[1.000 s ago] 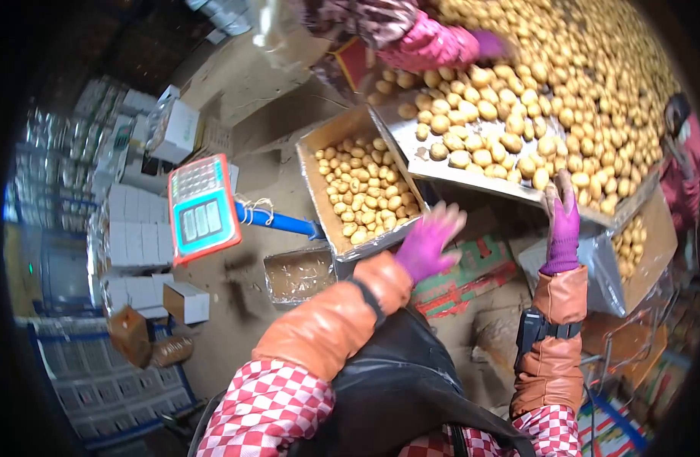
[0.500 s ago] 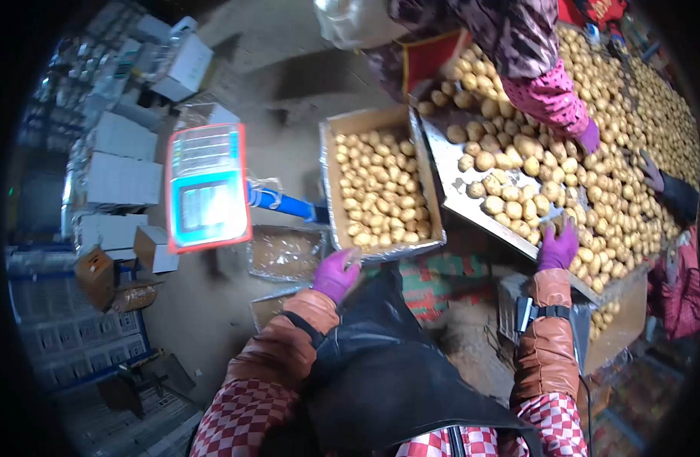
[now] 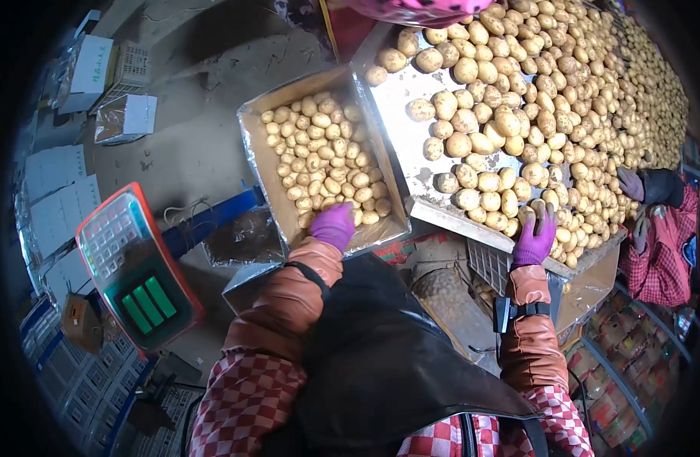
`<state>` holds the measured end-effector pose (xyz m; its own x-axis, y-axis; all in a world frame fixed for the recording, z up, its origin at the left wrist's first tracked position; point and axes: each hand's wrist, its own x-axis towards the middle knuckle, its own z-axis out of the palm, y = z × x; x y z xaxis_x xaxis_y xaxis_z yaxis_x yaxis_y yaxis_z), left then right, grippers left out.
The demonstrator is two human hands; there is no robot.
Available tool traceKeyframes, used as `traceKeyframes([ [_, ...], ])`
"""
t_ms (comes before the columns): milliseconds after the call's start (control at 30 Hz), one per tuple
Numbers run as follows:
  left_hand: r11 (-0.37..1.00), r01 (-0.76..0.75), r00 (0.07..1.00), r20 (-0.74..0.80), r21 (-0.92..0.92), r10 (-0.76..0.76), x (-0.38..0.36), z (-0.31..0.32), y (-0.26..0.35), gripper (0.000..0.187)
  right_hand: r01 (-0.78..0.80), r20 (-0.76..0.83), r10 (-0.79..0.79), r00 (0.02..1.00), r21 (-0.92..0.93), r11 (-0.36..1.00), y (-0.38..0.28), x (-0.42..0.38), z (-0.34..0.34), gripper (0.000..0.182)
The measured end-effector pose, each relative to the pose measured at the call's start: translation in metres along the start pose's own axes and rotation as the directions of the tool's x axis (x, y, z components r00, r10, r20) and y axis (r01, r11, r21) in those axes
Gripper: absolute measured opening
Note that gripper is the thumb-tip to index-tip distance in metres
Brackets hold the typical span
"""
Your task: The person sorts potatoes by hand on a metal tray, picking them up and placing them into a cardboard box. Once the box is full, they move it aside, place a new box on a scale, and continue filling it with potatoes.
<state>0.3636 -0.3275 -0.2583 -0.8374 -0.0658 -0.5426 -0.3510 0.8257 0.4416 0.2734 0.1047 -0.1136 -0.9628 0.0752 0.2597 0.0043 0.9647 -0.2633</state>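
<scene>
My left hand [image 3: 333, 226], in a purple glove, reaches over the near rim of a cardboard box [image 3: 256, 146] onto the potatoes [image 3: 319, 148] inside. Its fingertips point down among them and are mostly hidden. The box is lined with clear plastic film. At the front edge of a sorting table [image 3: 418, 171], my right hand [image 3: 534, 236], gloved the same, rests with fingers stretched and apart on loose potatoes [image 3: 510, 202].
A scale display [image 3: 140, 266] with a red frame and green digits stands left on a blue post. Another person's pink sleeve [image 3: 418, 7] shows at the top, a co-worker's gloved hand [image 3: 631, 184] at the right. White cartons [image 3: 57, 175] stack at far left; a crate [image 3: 488, 266] sits under the table.
My left hand has gone from the box's near corner into the box, onto the potatoes. The right stays at the table edge. The view has shifted, bringing box and table closer.
</scene>
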Motion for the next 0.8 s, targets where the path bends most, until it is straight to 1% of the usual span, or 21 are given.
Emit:
traceKeyframes([
  [67,0.97,-0.231,0.966,-0.097,0.082,0.238,0.014,0.015,0.029,0.03,-0.008,0.0,0.008,1.0,0.006,1.0,0.003,0.0,0.0,0.035],
  [133,0.93,-0.299,0.903,-0.252,0.214,0.349,0.033,0.02,0.057,0.028,-0.026,0.022,0.026,0.999,0.014,1.0,0.0,0.001,-0.002,0.035],
  [167,0.927,-0.291,0.926,-0.173,0.236,0.334,0.042,0.019,0.067,0.032,-0.032,0.034,0.032,0.999,0.007,0.999,-0.001,0.0,-0.003,0.035],
  [200,0.909,-0.248,0.95,-0.101,0.334,0.296,0.054,0.025,0.072,0.034,-0.039,0.045,0.039,0.998,0.002,0.999,-0.001,0.0,-0.003,0.034],
  [267,0.831,-0.181,0.981,0.032,0.526,0.193,0.079,0.05,0.075,0.038,-0.051,0.05,0.05,0.997,0.01,0.999,-0.004,0.001,-0.004,0.035],
  [300,0.792,-0.165,0.986,0.088,0.588,0.14,0.087,0.056,0.078,0.038,-0.051,0.056,0.051,0.997,0.011,0.999,-0.005,0.001,-0.005,0.035],
  [333,0.788,-0.142,0.989,0.113,0.599,0.093,0.092,0.062,0.082,0.038,-0.053,0.062,0.052,0.997,0.016,0.998,-0.006,0.0,-0.006,0.034],
  [400,0.807,-0.093,0.991,0.136,0.584,0.015,0.095,0.069,0.087,0.038,-0.051,0.058,0.051,0.997,0.004,0.999,-0.006,0.0,-0.004,0.034],
  [467,0.852,-0.035,0.988,0.146,0.523,-0.049,0.093,0.072,0.093,0.038,-0.056,0.055,0.056,0.997,0.003,0.998,-0.004,0.0,-0.004,0.034],
  [633,0.942,0.131,0.957,0.207,0.309,-0.201,0.103,0.072,0.092,0.037,-0.051,0.051,0.05,0.997,0.025,0.998,-0.003,0.0,-0.004,0.034],
  [700,0.953,0.208,0.935,0.241,0.221,-0.26,0.109,0.073,0.088,0.037,-0.063,0.064,0.061,0.996,0.028,0.998,-0.006,0.0,-0.005,0.034],
  [800,0.946,0.311,0.896,0.302,0.094,-0.324,0.121,0.072,0.078,0.036,-0.031,0.028,0.029,0.999,0.072,0.997,-0.005,0.001,-0.003,0.035],
])
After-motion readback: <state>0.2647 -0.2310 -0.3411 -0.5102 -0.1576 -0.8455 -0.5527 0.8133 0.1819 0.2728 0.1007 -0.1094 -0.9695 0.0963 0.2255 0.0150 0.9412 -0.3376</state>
